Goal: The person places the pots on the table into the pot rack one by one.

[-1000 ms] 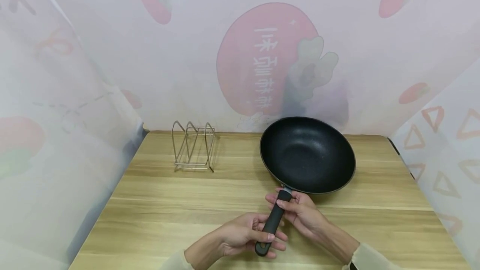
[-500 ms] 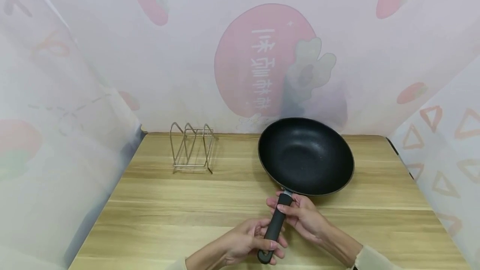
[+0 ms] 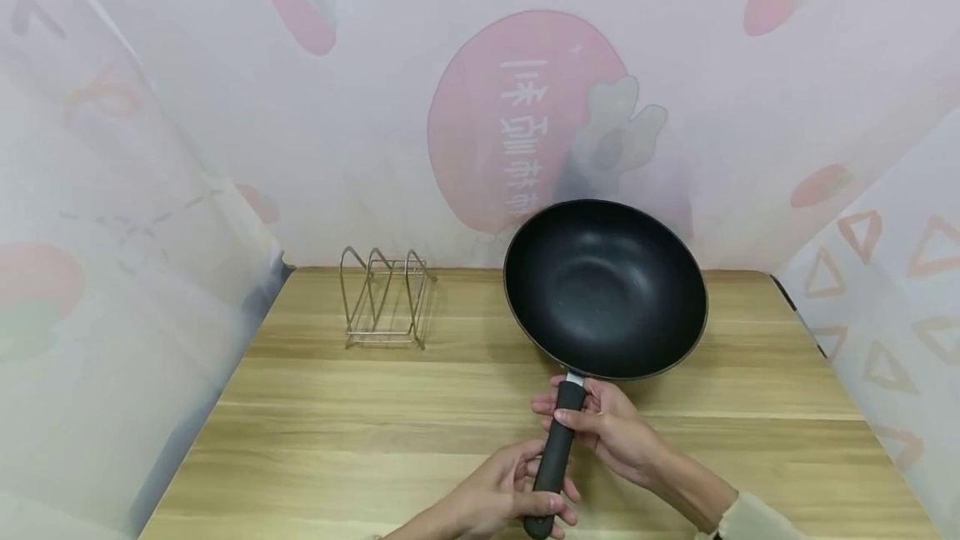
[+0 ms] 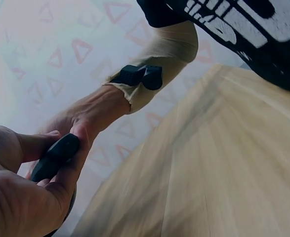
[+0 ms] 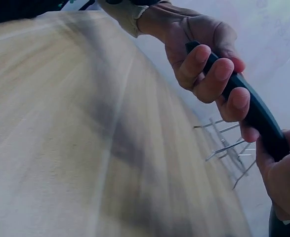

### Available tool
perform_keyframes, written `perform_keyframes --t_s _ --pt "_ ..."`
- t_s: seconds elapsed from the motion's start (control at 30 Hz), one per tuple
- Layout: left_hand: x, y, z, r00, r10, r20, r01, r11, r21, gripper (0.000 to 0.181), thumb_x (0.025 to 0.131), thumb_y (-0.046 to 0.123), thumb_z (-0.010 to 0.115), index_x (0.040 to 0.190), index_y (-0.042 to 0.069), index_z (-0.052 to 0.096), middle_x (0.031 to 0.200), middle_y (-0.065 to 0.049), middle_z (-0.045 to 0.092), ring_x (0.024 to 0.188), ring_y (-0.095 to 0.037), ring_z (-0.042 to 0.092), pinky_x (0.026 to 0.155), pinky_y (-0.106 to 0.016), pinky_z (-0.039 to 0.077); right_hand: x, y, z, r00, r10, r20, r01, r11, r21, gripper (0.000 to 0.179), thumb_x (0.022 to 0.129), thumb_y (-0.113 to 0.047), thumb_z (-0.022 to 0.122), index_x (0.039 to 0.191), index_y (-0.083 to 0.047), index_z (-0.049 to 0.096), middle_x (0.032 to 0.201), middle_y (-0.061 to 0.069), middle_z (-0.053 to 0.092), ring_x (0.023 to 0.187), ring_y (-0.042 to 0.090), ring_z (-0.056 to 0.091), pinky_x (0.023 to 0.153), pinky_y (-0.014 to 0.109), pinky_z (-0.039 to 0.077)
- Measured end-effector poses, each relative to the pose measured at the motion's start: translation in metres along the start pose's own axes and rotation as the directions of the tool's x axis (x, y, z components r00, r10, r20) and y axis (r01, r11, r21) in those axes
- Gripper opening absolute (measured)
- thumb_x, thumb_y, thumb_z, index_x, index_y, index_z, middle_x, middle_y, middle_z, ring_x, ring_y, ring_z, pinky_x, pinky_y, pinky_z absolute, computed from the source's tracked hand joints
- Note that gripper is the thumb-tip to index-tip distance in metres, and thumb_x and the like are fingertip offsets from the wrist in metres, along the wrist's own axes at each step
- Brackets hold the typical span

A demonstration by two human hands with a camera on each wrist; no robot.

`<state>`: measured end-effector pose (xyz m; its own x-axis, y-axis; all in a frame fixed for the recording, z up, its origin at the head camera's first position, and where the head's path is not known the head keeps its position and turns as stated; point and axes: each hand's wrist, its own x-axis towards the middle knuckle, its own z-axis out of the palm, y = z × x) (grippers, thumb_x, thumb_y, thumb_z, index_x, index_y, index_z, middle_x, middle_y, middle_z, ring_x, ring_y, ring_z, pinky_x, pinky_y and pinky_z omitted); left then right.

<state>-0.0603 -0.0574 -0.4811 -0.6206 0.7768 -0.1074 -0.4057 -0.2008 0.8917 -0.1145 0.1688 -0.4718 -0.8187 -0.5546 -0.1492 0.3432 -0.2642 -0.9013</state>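
A black frying pan (image 3: 603, 290) with a deep bowl is tilted up above the table, its inside facing me. My right hand (image 3: 607, 432) grips the dark handle (image 3: 553, 461) close to the metal neck, thumb on top. Nearer the handle's end, my left hand (image 3: 506, 490) holds it between thumb and fingers. In the right wrist view, the left hand's fingertips (image 5: 223, 70) curl under the handle (image 5: 261, 111). The left wrist view shows the handle's end (image 4: 56, 158) between the left thumb and fingers.
A wire rack (image 3: 386, 298) with upright loops stands at the back left of the wooden table (image 3: 337, 423). Behind the table rises a pale printed backdrop (image 3: 360, 132), with side panels left and right. The pan's far rim overlaps the backdrop in the head view.
The pan's bowl has risen and tilted further toward me, while the handle's end has dropped nearer. Both hands keep hold of the handle; the left has shifted slightly toward me.
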Motion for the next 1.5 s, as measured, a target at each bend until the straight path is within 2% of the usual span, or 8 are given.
perform_keyframes --t_s 0.3,0.53,0.63,0.97,1.1,1.33,1.4,1.5 --pt "-0.001 -0.005 0.01 0.996 0.082 -0.048 -0.08 0.996 0.036 0.059 0.102 0.002 0.067 0.156 0.0 0.042 0.121 -0.011 0.07 0.1 -0.015 0.077 0.083 -0.029 0.065 -0.004 -0.018 0.012 1.0 0.021 -0.02 -0.021 0.999 -0.036 0.07 0.101 0.006 0.064 0.153 0.015 0.018 0.144 0.034 0.056 0.131 0.031 0.065 0.111 0.044 0.052" --pt "0.002 -0.008 0.015 0.981 0.166 -0.099 -0.153 0.98 0.129 0.059 0.101 0.0 0.068 0.155 0.002 0.044 0.127 -0.036 0.063 0.101 -0.018 0.077 0.081 -0.031 0.065 -0.003 -0.033 0.02 1.0 -0.013 -0.016 0.01 0.984 -0.178 0.07 0.101 0.002 0.066 0.154 0.015 0.022 0.146 0.032 0.055 0.134 0.038 0.062 0.109 0.042 0.055" --pt "0.003 -0.009 0.017 0.973 0.196 -0.125 -0.171 0.968 0.183 0.058 0.102 0.001 0.067 0.155 0.004 0.044 0.127 -0.04 0.06 0.099 -0.016 0.078 0.082 -0.031 0.065 0.0 -0.036 0.023 0.999 -0.033 -0.027 0.026 0.971 -0.238 0.068 0.101 0.001 0.066 0.154 0.015 0.025 0.146 0.031 0.056 0.134 0.039 0.061 0.108 0.04 0.056" --pt "0.011 -0.006 0.021 0.929 0.243 -0.279 -0.146 0.933 0.329 0.044 0.097 -0.004 0.07 0.137 0.007 0.059 0.114 -0.006 0.073 0.091 -0.023 0.079 0.076 -0.026 0.064 0.01 -0.04 0.045 0.972 -0.118 -0.205 0.066 0.967 -0.244 0.063 0.099 0.007 0.066 0.153 0.01 0.034 0.149 0.03 0.053 0.138 0.042 0.057 0.108 0.036 0.055" --pt "0.014 -0.006 0.019 0.918 0.273 -0.286 -0.148 0.908 0.393 0.042 0.096 -0.003 0.071 0.135 0.008 0.059 0.113 -0.007 0.072 0.087 -0.021 0.079 0.075 -0.028 0.065 0.011 -0.038 0.05 0.945 -0.181 -0.272 0.087 0.941 -0.326 0.055 0.098 0.007 0.068 0.148 0.007 0.045 0.146 0.026 0.058 0.134 0.04 0.061 0.108 0.039 0.056" --pt "0.019 -0.012 0.012 0.899 0.341 -0.275 -0.169 0.849 0.502 0.037 0.101 0.003 0.068 0.136 0.004 0.057 0.114 -0.01 0.071 0.086 -0.024 0.078 0.073 -0.028 0.065 0.018 -0.03 0.052 0.896 -0.323 -0.306 0.125 0.843 -0.524 0.049 0.094 0.006 0.075 0.14 0.001 0.056 0.13 0.019 0.07 0.119 0.035 0.072 0.094 0.035 0.062" --pt "0.021 -0.014 0.011 0.887 0.375 -0.27 -0.178 0.817 0.549 0.033 0.101 0.004 0.068 0.132 0.005 0.058 0.112 -0.012 0.072 0.085 -0.021 0.078 0.07 -0.025 0.064 0.02 -0.028 0.051 0.89 -0.343 -0.3 0.13 0.822 -0.555 0.051 0.093 0.004 0.077 0.139 0.0 0.057 0.128 0.017 0.071 0.114 0.033 0.074 0.09 0.033 0.064" --pt "0.022 -0.017 0.008 0.859 0.443 -0.257 -0.196 0.748 0.635 0.027 0.102 0.006 0.068 0.128 0.009 0.059 0.11 -0.015 0.073 0.086 -0.014 0.077 0.067 -0.02 0.061 0.023 -0.026 0.05 0.887 -0.363 -0.284 0.135 0.794 -0.593 0.053 0.092 0.002 0.08 0.14 -0.001 0.057 0.128 0.018 0.071 0.108 0.031 0.076 0.086 0.033 0.065"
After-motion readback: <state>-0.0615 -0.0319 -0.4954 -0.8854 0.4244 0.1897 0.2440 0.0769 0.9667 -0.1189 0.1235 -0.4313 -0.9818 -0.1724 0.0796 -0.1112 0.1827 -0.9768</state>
